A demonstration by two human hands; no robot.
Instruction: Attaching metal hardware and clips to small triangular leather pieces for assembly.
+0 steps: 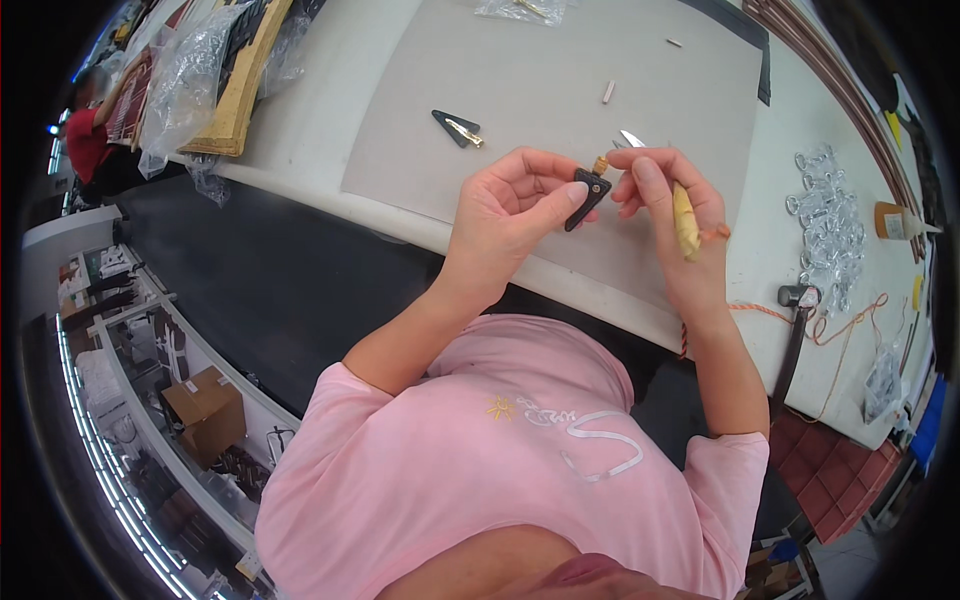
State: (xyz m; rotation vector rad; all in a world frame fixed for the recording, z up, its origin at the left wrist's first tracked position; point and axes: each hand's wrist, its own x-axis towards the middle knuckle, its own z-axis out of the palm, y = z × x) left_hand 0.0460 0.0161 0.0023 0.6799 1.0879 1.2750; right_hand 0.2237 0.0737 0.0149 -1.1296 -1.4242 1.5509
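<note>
In my left hand (525, 205) is a small black triangular leather piece (588, 200) with a round metal stud, pinched between thumb and fingers. A brass-coloured fitting (600, 165) sticks up from its wide end. My right hand (680, 195) is closed around scissors (686, 222) with a yellow-wrapped handle; their silver blades show beyond the fingers. The right thumb and forefinger are close beside the fitting; whether they touch it I cannot tell. On the grey mat (480, 70) lies a similar black triangular piece (452, 128) with a gold-coloured clasp (465, 132) on it.
A pale little stick (608, 92) lies on the mat. To the right are a pile of metal rings and clips (828, 215), a hammer (797, 310), orange cord (845, 325) and a glue bottle (895, 222). Plastic-wrapped goods (190, 95) stand far left, near another person in red (88, 140).
</note>
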